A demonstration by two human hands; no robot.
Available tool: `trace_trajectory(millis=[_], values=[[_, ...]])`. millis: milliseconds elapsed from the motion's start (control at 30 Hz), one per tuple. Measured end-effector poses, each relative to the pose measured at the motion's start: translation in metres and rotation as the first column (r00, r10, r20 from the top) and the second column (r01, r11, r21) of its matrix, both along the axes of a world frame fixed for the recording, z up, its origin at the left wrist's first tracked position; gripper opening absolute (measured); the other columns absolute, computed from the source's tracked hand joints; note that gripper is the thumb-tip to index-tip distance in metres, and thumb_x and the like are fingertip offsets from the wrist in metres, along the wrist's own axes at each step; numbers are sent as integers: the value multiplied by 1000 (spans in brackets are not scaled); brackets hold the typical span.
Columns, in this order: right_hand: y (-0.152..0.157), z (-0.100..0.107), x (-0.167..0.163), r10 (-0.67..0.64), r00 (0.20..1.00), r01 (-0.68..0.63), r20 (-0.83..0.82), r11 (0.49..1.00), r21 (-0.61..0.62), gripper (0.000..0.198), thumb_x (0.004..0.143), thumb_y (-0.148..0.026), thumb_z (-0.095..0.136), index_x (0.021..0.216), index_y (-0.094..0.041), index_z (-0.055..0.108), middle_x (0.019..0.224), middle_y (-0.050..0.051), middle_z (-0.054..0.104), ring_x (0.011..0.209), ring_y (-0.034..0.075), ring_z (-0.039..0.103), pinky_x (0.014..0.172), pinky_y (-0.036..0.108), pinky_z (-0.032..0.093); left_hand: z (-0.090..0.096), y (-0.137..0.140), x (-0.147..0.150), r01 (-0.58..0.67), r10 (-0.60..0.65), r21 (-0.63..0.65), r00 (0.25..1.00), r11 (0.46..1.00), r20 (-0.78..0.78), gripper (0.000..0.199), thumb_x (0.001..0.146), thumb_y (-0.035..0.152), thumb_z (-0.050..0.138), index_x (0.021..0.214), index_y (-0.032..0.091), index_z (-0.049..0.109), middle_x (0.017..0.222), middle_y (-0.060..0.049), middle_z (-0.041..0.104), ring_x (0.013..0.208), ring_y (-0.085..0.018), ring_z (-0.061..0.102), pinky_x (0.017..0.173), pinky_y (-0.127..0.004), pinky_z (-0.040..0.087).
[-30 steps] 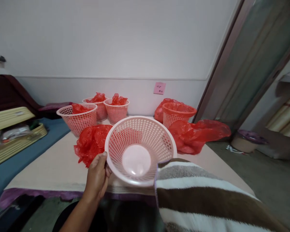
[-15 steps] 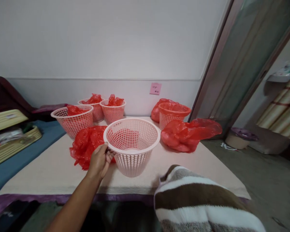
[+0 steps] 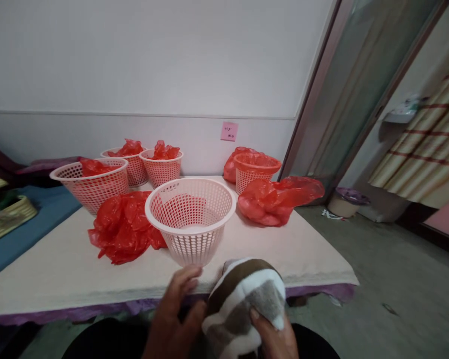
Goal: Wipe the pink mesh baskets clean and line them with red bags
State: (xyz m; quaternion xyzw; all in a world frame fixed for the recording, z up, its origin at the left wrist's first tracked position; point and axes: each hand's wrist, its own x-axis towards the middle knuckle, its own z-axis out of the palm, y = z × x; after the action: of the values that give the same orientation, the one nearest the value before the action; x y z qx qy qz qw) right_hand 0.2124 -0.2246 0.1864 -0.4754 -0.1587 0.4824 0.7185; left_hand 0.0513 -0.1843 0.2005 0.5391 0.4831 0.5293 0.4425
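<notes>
At the table's front edge, my right hand [image 3: 277,336] grips a fluffy towel [image 3: 243,299] striped in white, brown and grey. The towel is bunched up, and its lower end runs out of view. My left hand [image 3: 177,314] is beside it on the left, thumb and fingers apart, the thumb close to the cloth. Just beyond stands a pale pink plastic basket [image 3: 194,244] with a lattice wall, upright. Through its wall some red shows. A crumpled red plastic bag [image 3: 123,229] lies against the basket's left side.
Lattice baskets with red bags in them, a left basket [image 3: 93,187], a back basket [image 3: 132,167] and a middle basket [image 3: 160,167], stand behind. To the right are an orange-rimmed basket [image 3: 256,172] and a filled red bag [image 3: 269,202]. A pink note [image 3: 229,131] is on the wall.
My left hand has let go of the pale basket's rim and come back toward the towel. The towel has drawn nearer the middle, and my right hand now shows on it. The view has shifted right.
</notes>
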Motion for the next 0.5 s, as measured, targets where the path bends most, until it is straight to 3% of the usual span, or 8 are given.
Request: trace_trajectory(millis=[100,133,200,300,367,500], values=[[9,8,-3,234,972,-230,-39,970,79,70,68,-43,77,129,-19,54,101,10,73,90,29,69,75,36,55,-11,-14,22,382,-370,91,920,920,-127,87,64,31,80,142,30,41,152,-11,35,139,-37,33,113,-53,29],[12,11,-3,284,958,-280,-28,955,99,68,67,-44,78,127,-20,56,104,10,72,93,29,68,78,36,54,-13,-14,26,422,-403,117,901,899,-159,97,60,29,83,145,30,36,156,-10,29,142,-37,25,115,-54,22],[16,14,-2,354,935,-351,10,923,155,66,67,-46,78,125,-21,58,111,10,70,101,29,65,86,36,52,-14,-12,31,397,-372,119,909,910,-187,104,57,25,84,147,30,30,158,-10,22,145,-36,17,117,-55,17],[22,17,0,416,903,-430,110,873,229,66,68,-50,76,125,-23,58,117,10,67,107,30,61,92,39,48,-9,-7,30,322,-311,37,934,946,-173,82,77,27,69,147,26,27,157,-11,23,144,-31,23,117,-50,22],[28,17,3,430,879,-470,205,857,214,61,68,-48,76,122,-23,60,117,9,66,107,29,60,93,37,46,-5,-4,25,323,-319,6,936,946,-151,62,89,32,54,146,24,31,155,-11,29,141,-27,30,116,-45,25],[41,18,11,452,821,-517,348,848,117,46,73,-43,73,112,-20,65,105,6,70,100,25,62,89,33,46,0,-2,17,290,-295,-87,954,953,-57,50,92,38,50,139,24,42,147,-8,45,134,-25,42,111,-37,32]])
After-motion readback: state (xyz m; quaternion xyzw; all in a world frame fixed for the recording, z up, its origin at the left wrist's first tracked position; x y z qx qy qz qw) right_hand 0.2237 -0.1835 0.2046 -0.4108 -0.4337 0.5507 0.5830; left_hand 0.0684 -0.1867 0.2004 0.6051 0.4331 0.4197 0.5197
